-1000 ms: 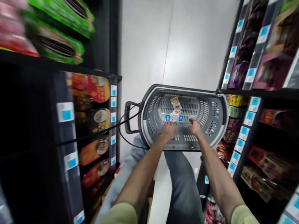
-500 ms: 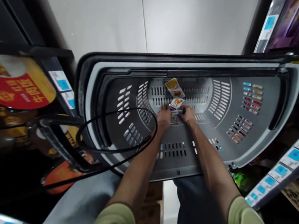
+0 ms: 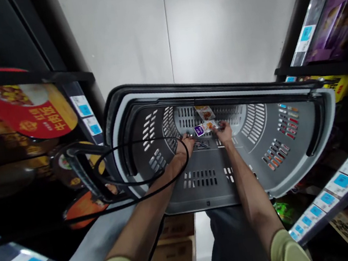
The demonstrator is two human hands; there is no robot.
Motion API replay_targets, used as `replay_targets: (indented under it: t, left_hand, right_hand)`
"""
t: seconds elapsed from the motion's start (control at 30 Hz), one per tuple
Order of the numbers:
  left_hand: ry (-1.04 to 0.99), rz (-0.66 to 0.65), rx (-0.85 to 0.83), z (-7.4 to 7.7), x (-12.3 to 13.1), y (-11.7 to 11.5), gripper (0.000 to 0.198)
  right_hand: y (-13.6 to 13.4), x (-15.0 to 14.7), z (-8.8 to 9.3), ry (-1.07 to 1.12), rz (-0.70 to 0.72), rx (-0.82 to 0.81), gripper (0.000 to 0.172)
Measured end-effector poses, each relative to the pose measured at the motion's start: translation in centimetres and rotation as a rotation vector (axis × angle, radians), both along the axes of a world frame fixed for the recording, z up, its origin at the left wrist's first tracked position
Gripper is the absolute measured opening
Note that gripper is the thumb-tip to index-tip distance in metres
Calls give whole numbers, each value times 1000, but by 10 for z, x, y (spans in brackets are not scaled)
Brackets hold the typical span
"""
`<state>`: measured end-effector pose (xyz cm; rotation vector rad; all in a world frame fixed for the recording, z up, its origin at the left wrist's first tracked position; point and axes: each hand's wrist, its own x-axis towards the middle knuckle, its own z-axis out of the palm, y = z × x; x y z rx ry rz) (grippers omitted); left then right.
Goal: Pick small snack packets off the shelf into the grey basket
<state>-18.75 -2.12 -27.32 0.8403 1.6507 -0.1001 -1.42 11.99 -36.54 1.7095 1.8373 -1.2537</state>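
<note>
Both of my hands reach down into a deep grey shopping basket (image 3: 222, 193) with slotted walls. My right hand (image 3: 225, 133) pinches the right end of a small white packet (image 3: 205, 127), which has a purple end and a food picture. My left hand (image 3: 186, 145) is to the left of that packet, apart from it, its fingers loosely bent and slightly apart. Behind the white packet, a second food packet (image 3: 205, 112) leans against the basket's far side, partly covered.
Shelves with blue-and-white price tags (image 3: 341, 181) flank the basket on both sides. At left hang red and yellow food packages (image 3: 43, 110). A black cable (image 3: 149, 140) loops over the left forearm. Brown cartons (image 3: 176, 256) lie below, and pale floor (image 3: 210, 24) stretches ahead.
My left hand has let go of the white packet and moved slightly left. The packet has turned flatter, showing its purple end. The basket sits lower in view.
</note>
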Motion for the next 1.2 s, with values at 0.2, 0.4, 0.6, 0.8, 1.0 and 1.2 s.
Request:
replay_targets:
  t: [0.2, 0.4, 0.6, 0.8, 1.0, 1.2]
  left_hand:
    - [-43, 0, -12, -2, 2, 0, 45]
    - [-79, 26, 7, 6, 2, 5, 40]
    - [-64, 30, -2, 20, -7, 3, 42]
    - [25, 66, -80, 82, -9, 6, 48]
    - [38, 81, -63, 192, -1, 16, 51]
    - [-98, 316, 65, 242, 2, -8, 41]
  right_hand:
    - [-19, -26, -1, -67, 156, 91, 11]
    - [-12, -63, 11, 136, 361, 160, 10]
    - [-12, -89, -10, 84, 180, 92, 20]
    - [-9, -54, 60, 140, 83, -51, 14]
    - [15, -26, 157, 119, 28, -85, 16]
    - [16, -60, 126, 174, 64, -6, 12]
